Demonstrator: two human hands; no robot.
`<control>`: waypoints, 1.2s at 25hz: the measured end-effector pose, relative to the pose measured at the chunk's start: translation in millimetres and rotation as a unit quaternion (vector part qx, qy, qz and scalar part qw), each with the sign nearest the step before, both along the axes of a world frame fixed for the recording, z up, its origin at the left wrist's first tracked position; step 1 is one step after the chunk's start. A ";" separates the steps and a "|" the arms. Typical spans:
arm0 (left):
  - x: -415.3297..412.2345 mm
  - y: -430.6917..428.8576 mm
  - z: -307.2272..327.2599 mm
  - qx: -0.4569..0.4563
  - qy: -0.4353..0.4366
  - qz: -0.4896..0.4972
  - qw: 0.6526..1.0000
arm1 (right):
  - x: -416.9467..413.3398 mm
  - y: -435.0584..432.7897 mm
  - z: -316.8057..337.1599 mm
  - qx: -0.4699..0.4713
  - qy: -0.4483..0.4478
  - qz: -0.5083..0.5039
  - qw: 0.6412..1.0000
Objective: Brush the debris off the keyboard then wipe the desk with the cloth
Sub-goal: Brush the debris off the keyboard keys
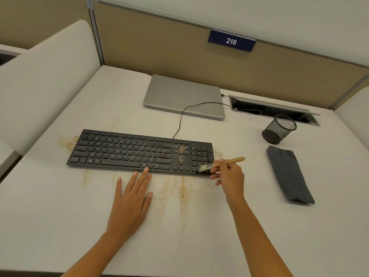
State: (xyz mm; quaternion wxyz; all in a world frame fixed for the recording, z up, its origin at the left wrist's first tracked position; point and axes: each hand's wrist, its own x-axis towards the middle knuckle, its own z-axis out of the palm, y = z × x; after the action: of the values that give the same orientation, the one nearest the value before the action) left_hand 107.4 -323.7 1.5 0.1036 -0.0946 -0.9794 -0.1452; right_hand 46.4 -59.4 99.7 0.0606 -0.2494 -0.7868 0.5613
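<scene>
A black keyboard (127, 150) lies across the middle of the white desk (50, 216). Tan crumbs (181, 149) sit on its keys left of the number pad. More tan debris (182, 193) streaks the desk in front of the keyboard and beside its left end. My right hand (229, 176) holds a small wooden-handled brush (219, 163), bristles touching the keyboard's front right corner. My left hand (132, 198) rests flat on the desk, fingers spread, fingertips at the keyboard's front edge. A folded dark grey cloth (289, 174) lies to the right.
A closed silver laptop (183, 95) sits behind the keyboard, joined by a black cable (185, 110). A black mesh pen cup (279, 128) stands at the back right, next to an open cable tray (273, 108). Partition walls enclose the desk at the back and sides.
</scene>
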 end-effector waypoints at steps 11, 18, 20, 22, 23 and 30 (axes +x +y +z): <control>-0.6 1.4 1.4 0.008 -0.010 0.000 1.000 | 21.8 -7.9 -10.0 -0.071 0.055 -0.054 0.994; -0.3 0.7 1.7 0.006 -0.007 0.005 1.000 | 46.8 -33.6 -28.3 -0.079 0.031 -0.043 0.995; 0.2 1.8 1.0 0.004 -0.009 0.003 1.000 | 52.3 -34.9 -30.6 -0.108 0.050 -0.031 0.992; 0.2 1.4 0.8 0.004 -0.009 0.002 1.000 | 54.5 -26.4 -31.3 -0.119 0.075 -0.129 0.982; -0.2 0.8 0.8 0.003 -0.008 0.002 1.000 | 55.1 -21.9 -31.1 -0.119 0.081 -0.180 0.973; -0.5 0.5 0.3 0.003 -0.003 0.002 1.000 | 46.0 -63.5 -28.0 -0.164 0.023 -0.020 0.986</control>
State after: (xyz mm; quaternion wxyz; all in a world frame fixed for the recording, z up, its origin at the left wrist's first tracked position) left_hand 106.9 -323.2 1.8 0.1016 -0.0919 -0.9794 -0.1483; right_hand 92.4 -123.0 71.7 0.0482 -0.2583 -0.6775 0.6870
